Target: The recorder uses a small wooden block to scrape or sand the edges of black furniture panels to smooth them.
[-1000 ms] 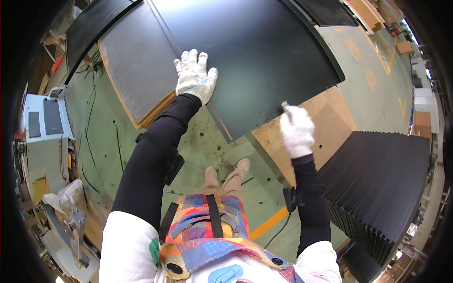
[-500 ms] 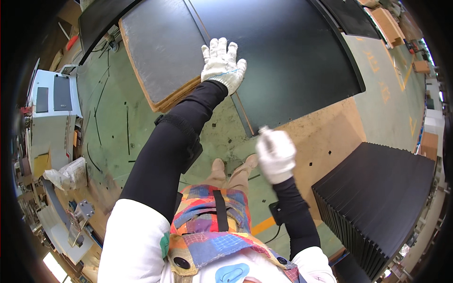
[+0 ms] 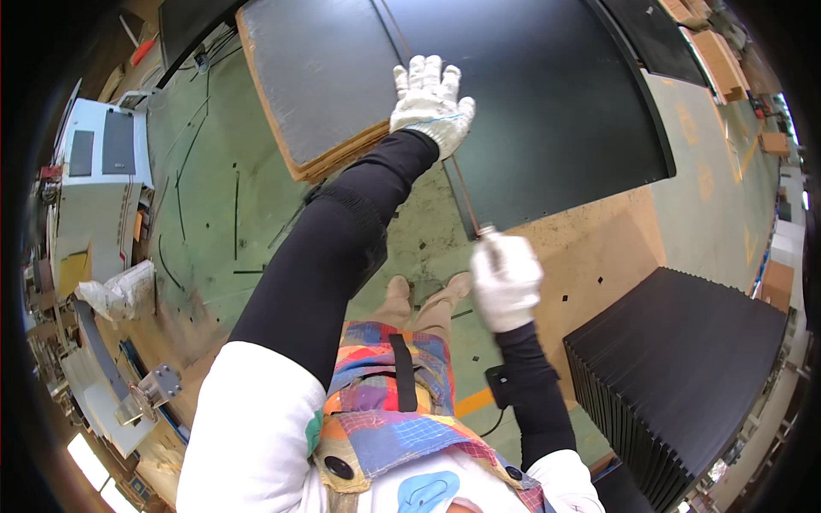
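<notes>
My left hand [image 3: 432,107], in a white knit glove, lies flat with fingers spread on a large black panel [image 3: 547,111], near its left edge. A thin brown strip [image 3: 463,190] runs along that edge, passing under the left hand. My right hand [image 3: 506,282], also gloved in white, is closed around a small tool [image 3: 488,234] at the panel's near left corner. Only a short pale and dark end of the tool shows; its kind is hidden by the fingers. Left of the panel is a stack of brown-edged boards [image 3: 316,77] with a grey top.
A tall stack of black panels [image 3: 684,342] stands at the right. Brown board [image 3: 590,239] lies below the panel. A white and grey machine [image 3: 107,154] stands at the left. Dark strips [image 3: 237,214] lie on the green floor [image 3: 201,248]. Cardboard boxes [image 3: 718,60] are at the far right.
The panel, board stack and left hand now appear farther right and slightly higher in the picture. My right hand stays closed at the panel's near corner, with little movement.
</notes>
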Available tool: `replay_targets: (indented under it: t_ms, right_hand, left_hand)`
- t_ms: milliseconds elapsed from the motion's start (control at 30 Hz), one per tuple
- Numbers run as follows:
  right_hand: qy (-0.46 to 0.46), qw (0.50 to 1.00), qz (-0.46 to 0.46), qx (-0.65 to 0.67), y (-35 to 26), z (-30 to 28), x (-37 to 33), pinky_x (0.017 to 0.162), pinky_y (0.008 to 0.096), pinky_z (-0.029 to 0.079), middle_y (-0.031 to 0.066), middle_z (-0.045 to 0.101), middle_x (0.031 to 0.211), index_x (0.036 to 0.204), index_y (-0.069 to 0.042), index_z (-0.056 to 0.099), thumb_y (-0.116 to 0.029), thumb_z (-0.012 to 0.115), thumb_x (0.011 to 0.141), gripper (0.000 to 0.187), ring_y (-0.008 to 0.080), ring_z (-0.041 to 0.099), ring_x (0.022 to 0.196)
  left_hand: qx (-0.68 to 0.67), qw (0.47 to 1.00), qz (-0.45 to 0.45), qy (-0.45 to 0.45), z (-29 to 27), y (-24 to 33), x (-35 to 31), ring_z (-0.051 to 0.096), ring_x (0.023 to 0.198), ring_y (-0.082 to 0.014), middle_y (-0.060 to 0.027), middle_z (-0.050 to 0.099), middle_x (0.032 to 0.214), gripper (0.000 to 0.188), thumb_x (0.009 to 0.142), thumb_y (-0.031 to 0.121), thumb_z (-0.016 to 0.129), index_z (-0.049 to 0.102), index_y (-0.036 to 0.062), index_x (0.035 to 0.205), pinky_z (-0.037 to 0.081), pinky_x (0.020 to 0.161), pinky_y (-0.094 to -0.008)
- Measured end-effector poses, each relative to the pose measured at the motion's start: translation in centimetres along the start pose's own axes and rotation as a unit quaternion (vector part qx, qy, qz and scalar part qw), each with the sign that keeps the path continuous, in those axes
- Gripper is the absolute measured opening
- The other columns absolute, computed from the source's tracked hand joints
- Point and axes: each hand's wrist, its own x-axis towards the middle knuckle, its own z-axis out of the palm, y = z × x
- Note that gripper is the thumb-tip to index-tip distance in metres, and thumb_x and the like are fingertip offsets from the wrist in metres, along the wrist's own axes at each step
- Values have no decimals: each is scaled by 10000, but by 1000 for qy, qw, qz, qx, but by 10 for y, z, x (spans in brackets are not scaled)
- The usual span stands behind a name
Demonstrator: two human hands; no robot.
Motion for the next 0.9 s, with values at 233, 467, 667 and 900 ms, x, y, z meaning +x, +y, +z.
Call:
replay_targets:
  t_ms: [233, 467, 667, 900]
  right_hand:
    - [77, 996, 8, -53, 23, 20, -21, 641, 354, 513, 124, 645, 791, 910, -7, 704, 28, 686, 761, 155, 240, 622, 695]
    - [2, 957, 197, 214, 47, 26, 10, 673, 243, 479, 89, 609, 879, 984, 67, 635, -37, 649, 885, 145, 125, 562, 729]
    - [24, 996, 13, -88, 21, 48, 20, 640, 317, 518, 72, 642, 774, 893, -14, 670, -74, 632, 854, 81, 208, 631, 719]
    - [31, 990, 51, 128, -34, 59, 60, 576, 316, 478, 94, 584, 722, 884, 6, 638, 41, 681, 770, 127, 201, 564, 612]
  left_hand:
    - [31, 998, 46, -1, -39, 29, 1, 537, 1052, -346, -163, 595, 1092, 334, 783, 376, 566, 701, 91, 895, 436, 873, -528]
    - [-16, 999, 15, -42, -39, -7, 31, 130, 1445, -405, -203, 206, 1555, 650, 965, 451, 331, 301, 52, 1477, 70, 1138, -594]
    - [20, 995, 40, 88, -45, -13, 46, 565, 954, -279, -78, 609, 909, 234, 755, 353, 615, 685, 130, 742, 452, 745, -435]
    - [28, 998, -25, -48, -32, -55, 67, 36, 1471, -324, -172, 147, 1572, 638, 988, 418, 272, 210, 40, 1498, 9, 1197, -442]
